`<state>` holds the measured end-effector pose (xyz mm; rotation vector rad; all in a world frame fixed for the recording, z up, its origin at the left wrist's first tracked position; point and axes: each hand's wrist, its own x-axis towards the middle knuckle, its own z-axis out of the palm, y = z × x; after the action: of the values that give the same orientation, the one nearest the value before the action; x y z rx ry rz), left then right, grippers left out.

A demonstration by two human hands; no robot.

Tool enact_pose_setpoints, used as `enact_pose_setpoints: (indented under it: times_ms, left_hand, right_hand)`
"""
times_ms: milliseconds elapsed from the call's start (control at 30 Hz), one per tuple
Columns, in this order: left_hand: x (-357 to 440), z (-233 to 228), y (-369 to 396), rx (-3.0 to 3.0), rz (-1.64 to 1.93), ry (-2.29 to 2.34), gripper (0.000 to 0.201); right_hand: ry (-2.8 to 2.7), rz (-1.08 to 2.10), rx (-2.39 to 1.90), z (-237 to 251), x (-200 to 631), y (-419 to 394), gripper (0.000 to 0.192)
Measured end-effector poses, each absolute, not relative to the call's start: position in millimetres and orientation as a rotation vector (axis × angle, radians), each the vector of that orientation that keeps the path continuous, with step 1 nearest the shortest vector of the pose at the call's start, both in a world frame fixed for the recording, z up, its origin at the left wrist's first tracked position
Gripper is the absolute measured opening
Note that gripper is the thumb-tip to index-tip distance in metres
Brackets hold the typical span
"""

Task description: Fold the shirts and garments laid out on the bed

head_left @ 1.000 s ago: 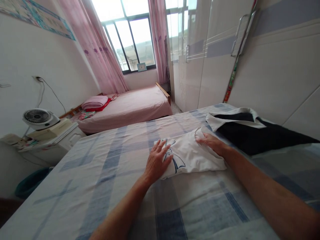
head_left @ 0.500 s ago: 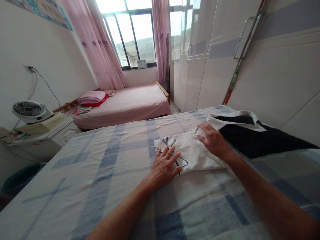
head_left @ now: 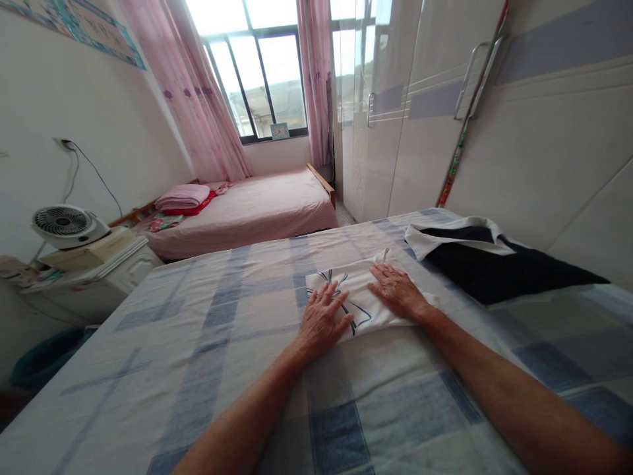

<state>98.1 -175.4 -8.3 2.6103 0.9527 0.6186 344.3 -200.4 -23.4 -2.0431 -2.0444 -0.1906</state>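
Note:
A folded white garment (head_left: 356, 293) with a dark line print lies on the blue-checked bedsheet (head_left: 208, 343). My left hand (head_left: 322, 321) rests flat on its near left corner, fingers spread. Flat on the garment's right half lies my right hand (head_left: 397, 291), fingers apart. Neither hand grips anything. Just beyond to the right, a dark navy garment (head_left: 494, 260) with a white collar lies spread on the bed.
A pink single bed (head_left: 257, 211) with a folded pink blanket (head_left: 182, 196) stands under the window. White wardrobe doors (head_left: 494, 132) line the right side. A small fan (head_left: 63, 224) sits on a low white cabinet at left, with a teal bin (head_left: 44, 359) below.
My right hand has slid left from the garment's far right edge onto its middle. The white garment now looks narrower. My left hand has stayed on the near left corner.

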Motion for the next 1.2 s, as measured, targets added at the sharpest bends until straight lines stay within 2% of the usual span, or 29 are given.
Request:
enact_pose_setpoints:
  times_ms: [167,300,400,467,533,600,667,700,800,900,1033,1200]
  left_hand:
    - [86.8,4.1,-155.2,1.904,0.889,1.355,0.049]
    - [74.3,23.9,-151.0,1.307,0.797,1.208,0.055]
    - [69.1,33.4,-157.9,1.171,0.661,1.092,0.064]
    - [69.8,34.9,-162.7,1.166,0.599,0.989,0.057]
    - [73.5,34.7,-166.0,1.108,0.593,0.871,0.04]
    - [78.9,35.8,-168.5,1.014,0.636,0.771,0.029]
    - [84.2,39.1,-171.7,0.944,0.677,0.688,0.029]
    - [86.5,41.2,-173.7,0.928,0.684,0.652,0.033]
    - [91.9,45.3,-179.9,0.972,0.686,0.596,0.051]
    - [96.1,43.8,-182.1,1.315,0.73,0.757,0.054]
    - [98.4,45.7,-175.9,2.08,0.986,1.222,0.041]
    - [81.2,79.1,-169.2,2.333,1.269,1.087,0.014]
  right_hand:
    - [-2.049,-0.158,-2.063,-18.9,338.0,-201.9,0.058]
    - [-2.029,-0.122,-2.06,-16.5,338.8,-202.2,0.056]
    - [-2.001,-0.086,-1.997,-7.6,333.5,-206.8,0.051]
    - [-2.019,-0.021,-1.883,3.0,320.8,-215.5,0.052]
    - [-2.105,0.061,-1.706,14.2,300.0,-229.0,0.062]
    - [-2.21,0.1,-1.541,21.1,275.2,-243.6,0.082]
    - [-2.236,0.045,-1.478,21.5,253.0,-254.4,0.095]
    - [-2.204,-0.012,-1.489,19.6,244.8,-257.3,0.095]
    - [-1.995,-0.14,-1.576,14.1,236.8,-256.4,0.075]
    - [-1.853,-0.01,-1.618,23.1,247.5,-249.1,0.051]
    - [-1.777,0.13,-1.573,64.0,265.5,-247.4,0.029]
    - [-1.676,0.261,-1.39,121.6,281.4,-254.9,0.023]
